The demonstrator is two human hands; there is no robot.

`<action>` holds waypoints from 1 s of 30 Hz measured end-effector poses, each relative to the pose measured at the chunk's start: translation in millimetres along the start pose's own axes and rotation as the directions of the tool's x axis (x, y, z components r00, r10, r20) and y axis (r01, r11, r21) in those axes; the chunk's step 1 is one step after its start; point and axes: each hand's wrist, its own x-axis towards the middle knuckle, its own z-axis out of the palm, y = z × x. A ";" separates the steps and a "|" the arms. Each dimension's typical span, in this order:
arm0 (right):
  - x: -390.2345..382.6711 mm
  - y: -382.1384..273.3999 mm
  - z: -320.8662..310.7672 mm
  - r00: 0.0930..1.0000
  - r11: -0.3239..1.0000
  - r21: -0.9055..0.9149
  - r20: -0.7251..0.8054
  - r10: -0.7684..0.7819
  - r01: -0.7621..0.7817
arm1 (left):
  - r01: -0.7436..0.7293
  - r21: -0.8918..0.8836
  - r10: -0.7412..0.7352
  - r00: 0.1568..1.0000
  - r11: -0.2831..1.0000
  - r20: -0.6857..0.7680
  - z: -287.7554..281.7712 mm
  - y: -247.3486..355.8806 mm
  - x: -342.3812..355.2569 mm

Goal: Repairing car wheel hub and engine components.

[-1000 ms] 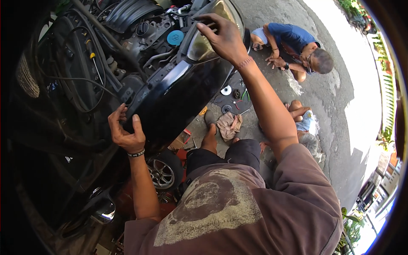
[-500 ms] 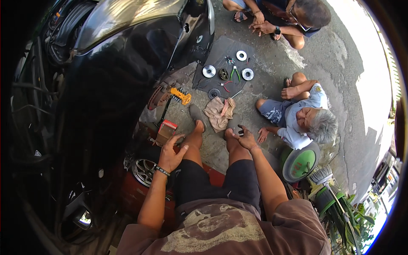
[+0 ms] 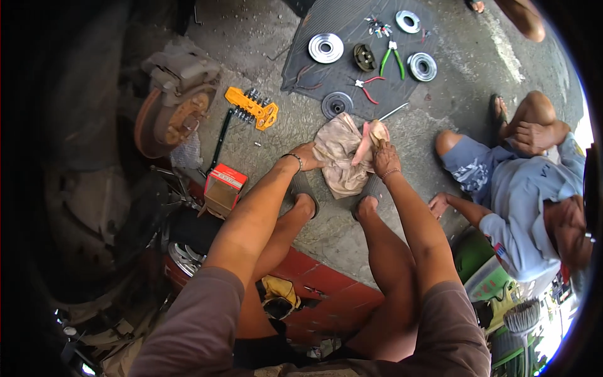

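Note:
A crumpled, stained beige rag (image 3: 336, 154) with a pink strip lies on the concrete between my feet. My left hand (image 3: 306, 156) closes on its left edge, the fingertips partly hidden by the cloth. At the right edge, my right hand (image 3: 384, 158) has its fingers bent down onto the fabric, gripping it. Just beyond the rag are a dark grey grooved disc (image 3: 337, 104) and a thin metal rod (image 3: 394, 111). Red-handled pliers (image 3: 369, 88) and green-handled pliers (image 3: 392, 61) lie farther off on a dark mat (image 3: 301, 66).
Silver pulley-like rings (image 3: 326, 48) and a dark round part (image 3: 363, 57) share the mat. At left are a yellow socket rail (image 3: 251, 107), a dark bar (image 3: 221, 138), a red box (image 3: 223, 188) and a rusty brake disc (image 3: 169, 122). A person (image 3: 527, 195) sits close on the right.
I have bent forward, so the ground looks nearer. Both hands have gone from above my knees down to the rag and taken hold of its edges.

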 end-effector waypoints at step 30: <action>72.6 -223.2 -143.3 0.634 0.147 0.673 -0.735 0.240 0.725 | -0.742 -0.579 0.273 0.512 -0.337 -0.815 -163.2 -12.0 43.7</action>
